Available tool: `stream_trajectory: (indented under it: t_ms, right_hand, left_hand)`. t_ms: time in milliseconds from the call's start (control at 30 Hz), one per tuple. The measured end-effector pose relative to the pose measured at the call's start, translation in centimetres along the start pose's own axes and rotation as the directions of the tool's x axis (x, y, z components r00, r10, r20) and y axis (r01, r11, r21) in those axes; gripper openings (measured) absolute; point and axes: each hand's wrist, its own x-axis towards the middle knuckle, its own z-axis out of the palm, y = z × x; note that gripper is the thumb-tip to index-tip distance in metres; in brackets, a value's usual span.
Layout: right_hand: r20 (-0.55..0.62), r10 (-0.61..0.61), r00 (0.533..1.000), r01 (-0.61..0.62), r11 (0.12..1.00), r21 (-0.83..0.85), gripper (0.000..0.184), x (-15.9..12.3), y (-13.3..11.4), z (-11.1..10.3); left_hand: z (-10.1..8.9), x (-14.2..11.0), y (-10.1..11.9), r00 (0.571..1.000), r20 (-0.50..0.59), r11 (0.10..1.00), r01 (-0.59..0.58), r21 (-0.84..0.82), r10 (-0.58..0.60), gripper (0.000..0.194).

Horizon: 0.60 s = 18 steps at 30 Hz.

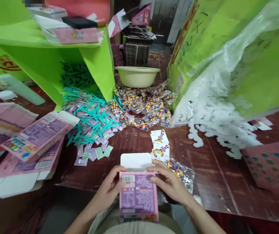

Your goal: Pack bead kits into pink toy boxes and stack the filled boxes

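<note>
I hold a small pink and purple box upright over my lap, its white top flap standing open. My left hand grips the box's left edge near the top, fingers curled. My right hand pinches the box's upper right corner. Just beyond the box lie small pattern cards and a clear bag of coloured beads beside my right hand.
Flat pink boxes are stacked at the left. Teal tweezers and small packets spill from a green carton. Bead bags lie before a cream basin. White pegboards pour from a green carton at the right.
</note>
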Motion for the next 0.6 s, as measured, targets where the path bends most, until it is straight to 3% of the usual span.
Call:
stream_trajectory:
  t_ms: [133, 233, 333, 467, 600]
  right_hand:
    - [-0.209, -0.020, 0.978, 0.030, 0.998, 0.046, 0.040, -0.9, 1.8, 1.5]
    - [-0.162, -0.008, 0.987, 0.026, 0.994, 0.109, 0.032, -0.9, 1.6, 1.3]
    - [-0.069, 0.035, 0.997, -0.025, 0.989, 0.145, 0.025, -0.5, 0.3, 0.5]
    - [-0.101, 0.156, 0.983, -0.137, 0.976, 0.171, 0.029, 0.7, -1.4, 0.5]
    - [-0.043, 0.146, 0.988, -0.135, 0.972, 0.190, 0.031, 1.6, -1.3, 0.2]
  left_hand:
    - [1.2, 1.2, 0.4, 0.970, -0.243, 0.997, -0.039, -0.064, 0.022, 0.033]
    - [1.6, 1.6, 1.1, 0.985, -0.170, 0.988, 0.001, -0.158, -0.028, 0.039]
    - [1.5, 1.5, 2.5, 0.997, -0.061, 0.990, 0.048, -0.134, -0.057, 0.029]
    - [1.6, 2.1, 4.4, 0.990, -0.082, 0.989, 0.105, -0.100, -0.113, 0.022]
    - [0.8, 2.6, 4.8, 0.996, -0.015, 0.995, 0.090, -0.032, -0.091, 0.021]
